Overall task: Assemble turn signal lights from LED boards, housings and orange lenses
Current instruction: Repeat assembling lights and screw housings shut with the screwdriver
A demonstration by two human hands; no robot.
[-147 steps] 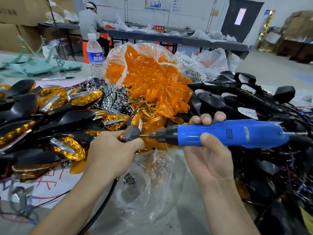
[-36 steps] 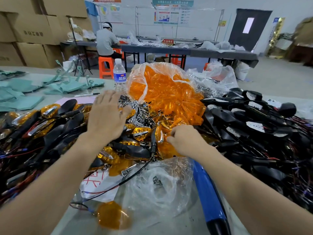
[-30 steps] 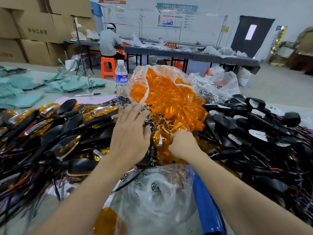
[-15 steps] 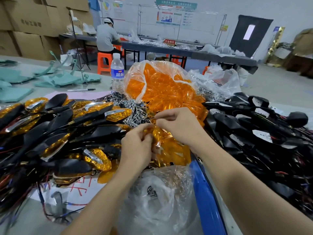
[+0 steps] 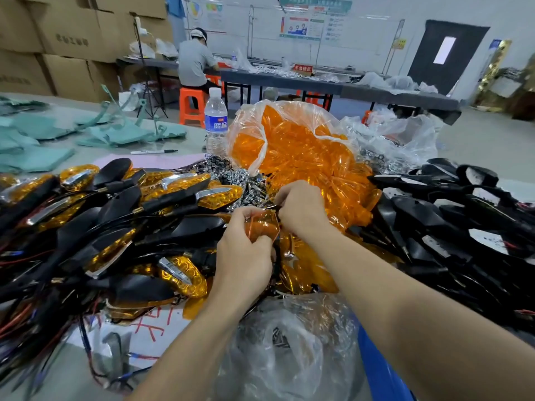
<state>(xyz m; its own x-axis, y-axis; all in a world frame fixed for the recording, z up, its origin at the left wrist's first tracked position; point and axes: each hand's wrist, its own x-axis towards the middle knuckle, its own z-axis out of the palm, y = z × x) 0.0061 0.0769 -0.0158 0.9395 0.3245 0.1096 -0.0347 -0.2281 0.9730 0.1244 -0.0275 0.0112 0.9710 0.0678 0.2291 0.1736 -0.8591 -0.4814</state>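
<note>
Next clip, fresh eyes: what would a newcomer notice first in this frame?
The clear bag of orange lenses bulging at centre back dominates. Just in front, the left hand grips one orange lens while the right hand curls its fingers at the lens's top edge. Finished signal lights heap on the left, black housings on the right.

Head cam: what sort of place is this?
Most likely a small factory assembly floor: heaps of finished turn signals and black housings, a bulging bag of orange lenses, stacked cardboard boxes, and another worker at a long table behind.
</note>
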